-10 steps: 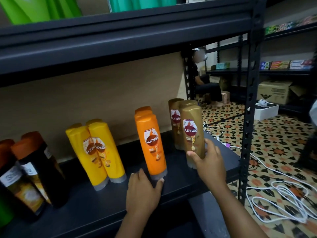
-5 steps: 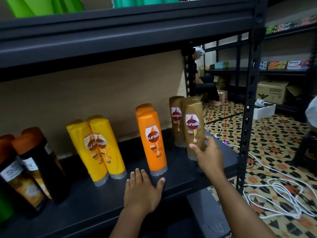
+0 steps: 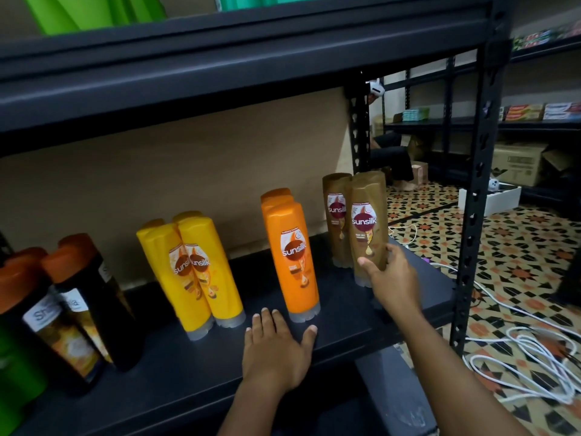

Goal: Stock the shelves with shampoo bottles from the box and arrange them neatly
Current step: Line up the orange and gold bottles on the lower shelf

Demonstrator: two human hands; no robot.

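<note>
On the dark shelf (image 3: 188, 372) stand Sunsilk shampoo bottles in colour groups. My right hand (image 3: 393, 278) grips the lower part of the front brown bottle (image 3: 367, 228), thumb on its label side, fingers round its right side. A second brown bottle (image 3: 336, 215) stands just behind and left of it. My left hand (image 3: 276, 347) rests flat on the shelf, fingers spread, just in front of the orange bottles (image 3: 295, 259) and not touching them. Yellow bottles (image 3: 195, 272) stand further left, black bottles with orange caps (image 3: 78, 303) at the far left.
An upper shelf (image 3: 220, 58) with green bottles (image 3: 94, 11) hangs close overhead. The rack's black upright post (image 3: 474, 199) stands right of the brown bottles. White cables (image 3: 518, 357) lie on the patterned floor. A person sits in the background near cardboard boxes (image 3: 518, 162).
My left hand has slid back from the orange bottle's base and lies flat on the shelf. My right hand has stayed on the front brown bottle.
</note>
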